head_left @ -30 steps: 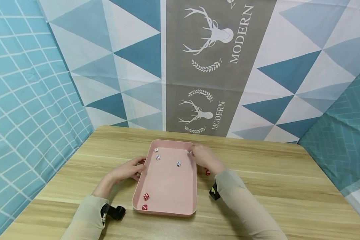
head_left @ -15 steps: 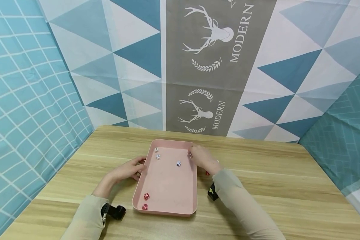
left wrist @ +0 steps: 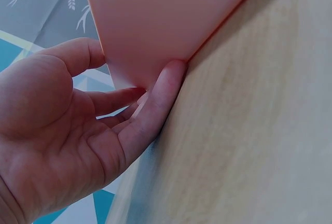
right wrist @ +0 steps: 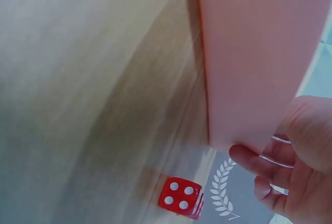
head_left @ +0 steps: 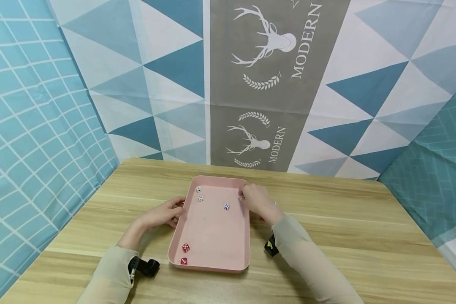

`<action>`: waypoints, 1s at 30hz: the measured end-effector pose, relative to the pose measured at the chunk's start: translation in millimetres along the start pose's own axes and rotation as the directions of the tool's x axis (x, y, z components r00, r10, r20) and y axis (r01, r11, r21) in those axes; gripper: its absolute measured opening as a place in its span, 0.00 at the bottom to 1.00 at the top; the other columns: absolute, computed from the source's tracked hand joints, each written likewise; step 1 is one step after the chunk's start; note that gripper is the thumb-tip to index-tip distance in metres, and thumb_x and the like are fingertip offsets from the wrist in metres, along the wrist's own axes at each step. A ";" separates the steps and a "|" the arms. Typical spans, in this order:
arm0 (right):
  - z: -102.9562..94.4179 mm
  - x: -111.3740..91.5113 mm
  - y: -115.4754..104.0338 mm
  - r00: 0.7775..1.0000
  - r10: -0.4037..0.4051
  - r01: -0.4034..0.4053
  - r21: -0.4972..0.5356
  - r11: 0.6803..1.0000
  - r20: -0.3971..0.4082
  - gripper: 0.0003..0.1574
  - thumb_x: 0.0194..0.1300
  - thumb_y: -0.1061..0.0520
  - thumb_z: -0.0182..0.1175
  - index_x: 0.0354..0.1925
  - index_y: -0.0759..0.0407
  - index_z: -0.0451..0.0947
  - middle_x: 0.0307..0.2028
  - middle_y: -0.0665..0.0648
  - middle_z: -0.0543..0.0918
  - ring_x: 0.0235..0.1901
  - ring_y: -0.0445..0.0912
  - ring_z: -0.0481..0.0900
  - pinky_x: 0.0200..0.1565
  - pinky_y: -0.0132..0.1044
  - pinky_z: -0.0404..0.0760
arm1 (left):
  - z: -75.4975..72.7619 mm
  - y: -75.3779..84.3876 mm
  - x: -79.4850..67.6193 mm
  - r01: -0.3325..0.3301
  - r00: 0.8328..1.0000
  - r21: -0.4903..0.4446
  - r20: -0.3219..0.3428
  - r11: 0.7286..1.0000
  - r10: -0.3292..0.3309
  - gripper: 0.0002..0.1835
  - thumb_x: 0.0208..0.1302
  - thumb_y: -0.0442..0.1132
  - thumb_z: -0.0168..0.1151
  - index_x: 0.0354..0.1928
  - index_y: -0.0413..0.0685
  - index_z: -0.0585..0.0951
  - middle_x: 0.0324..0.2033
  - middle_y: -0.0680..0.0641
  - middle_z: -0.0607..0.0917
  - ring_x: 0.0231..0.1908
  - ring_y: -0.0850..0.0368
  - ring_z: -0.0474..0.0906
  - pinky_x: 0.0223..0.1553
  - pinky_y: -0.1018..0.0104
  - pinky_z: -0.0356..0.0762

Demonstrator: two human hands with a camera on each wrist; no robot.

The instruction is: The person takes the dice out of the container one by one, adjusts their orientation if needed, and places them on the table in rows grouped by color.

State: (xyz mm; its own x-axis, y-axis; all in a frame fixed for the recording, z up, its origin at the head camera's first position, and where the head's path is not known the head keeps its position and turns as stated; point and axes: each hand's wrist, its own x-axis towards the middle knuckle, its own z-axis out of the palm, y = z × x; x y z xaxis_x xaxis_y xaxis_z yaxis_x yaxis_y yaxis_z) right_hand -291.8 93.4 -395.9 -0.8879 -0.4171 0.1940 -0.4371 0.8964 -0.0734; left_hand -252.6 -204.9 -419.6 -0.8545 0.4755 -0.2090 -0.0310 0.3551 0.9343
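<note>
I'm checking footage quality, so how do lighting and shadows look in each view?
Head: bright and fairly even across the table; left wrist: dimmer, soft shadow along the pink tray; right wrist: dim too, broad shadow bands, pips on the red die readable.

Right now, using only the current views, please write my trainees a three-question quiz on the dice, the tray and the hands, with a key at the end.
1. Multiple choice: which side of the pink tray does the left hand touch?
A) The person's left
B) The person's right
C) The side nearest the person
2. True or false: the two red dice inside the tray lie at the end farthest from the person.
3. Short answer: in the right wrist view, how many white dots does the largest visible face of the red die show?

Key
1. A
2. False: those two red dice lie at the end nearest the person.
3. Four
</note>
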 end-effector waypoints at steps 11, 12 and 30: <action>-11.0 -12.4 5.6 0.990 -0.067 0.079 0.091 0.993 -0.120 0.06 0.54 0.60 0.63 0.34 0.56 0.80 0.32 0.52 0.82 0.32 0.45 0.79 0.36 0.40 0.77 | -1.0 0.5 0.0 0.001 1.000 0.000 0.002 1.000 -0.001 0.31 0.66 0.39 0.46 0.66 0.32 0.50 0.49 0.31 0.71 0.38 0.52 0.78 0.36 0.58 0.80; -10.7 -13.3 6.9 0.988 -0.075 0.089 0.097 0.991 -0.135 0.06 0.54 0.61 0.63 0.34 0.56 0.80 0.32 0.51 0.82 0.33 0.46 0.79 0.37 0.40 0.77 | -0.8 0.5 -0.1 0.002 1.000 -0.001 0.002 1.000 -0.002 0.31 0.66 0.39 0.46 0.66 0.32 0.50 0.49 0.31 0.71 0.37 0.52 0.78 0.36 0.58 0.80; -18.2 -35.3 29.5 0.974 -0.015 0.063 0.209 0.976 -0.226 0.07 0.56 0.63 0.62 0.36 0.57 0.81 0.36 0.53 0.81 0.35 0.47 0.79 0.37 0.40 0.78 | -0.3 1.9 -1.1 0.009 1.000 0.003 0.002 1.000 -0.009 0.32 0.67 0.39 0.45 0.67 0.32 0.49 0.51 0.30 0.70 0.39 0.51 0.78 0.37 0.58 0.80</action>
State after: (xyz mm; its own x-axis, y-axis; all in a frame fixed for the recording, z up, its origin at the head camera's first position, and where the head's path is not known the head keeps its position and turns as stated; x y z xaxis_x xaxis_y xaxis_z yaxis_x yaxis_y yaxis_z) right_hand -270.7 137.3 -387.1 -0.8261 -0.3858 0.4107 -0.5126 0.8172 -0.2636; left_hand -251.9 -205.1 -417.5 -0.8532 0.4738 -0.2180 -0.0368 0.3622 0.9314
